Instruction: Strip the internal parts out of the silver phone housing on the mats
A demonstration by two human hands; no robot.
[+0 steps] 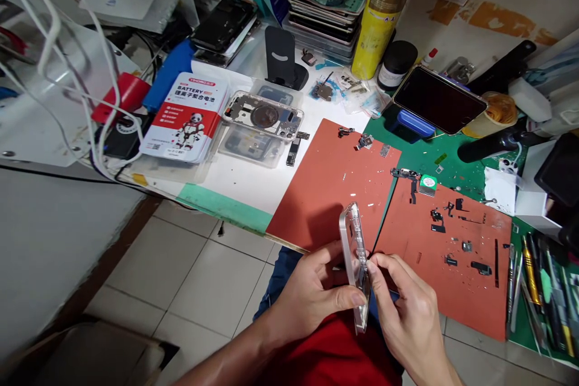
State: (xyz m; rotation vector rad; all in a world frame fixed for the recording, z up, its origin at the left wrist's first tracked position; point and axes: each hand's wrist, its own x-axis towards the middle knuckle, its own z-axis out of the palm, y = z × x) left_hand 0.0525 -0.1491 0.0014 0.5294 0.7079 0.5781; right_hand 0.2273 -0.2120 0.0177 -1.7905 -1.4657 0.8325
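Note:
My left hand (316,289) is wrapped round a silver phone frame (347,235), held on edge above my lap at the front of the bench. Its thumb presses the frame's lower part. Small metal and dark parts line the side turned to the right. My right hand (404,307) is closed, thumb and forefinger pinched together against that side. Whatever lies between those fingertips is too small to make out. Just beyond, small phone parts (436,217) are scattered over an orange mat (407,241).
Another orange mat (312,193) lies to the left. Behind it are a phone housing (265,114) on a plastic tray, a battery box (185,117) and a black stand (280,54). A phone (441,99) leans at the back right. Screwdrivers and tweezers (538,289) crowd the right edge.

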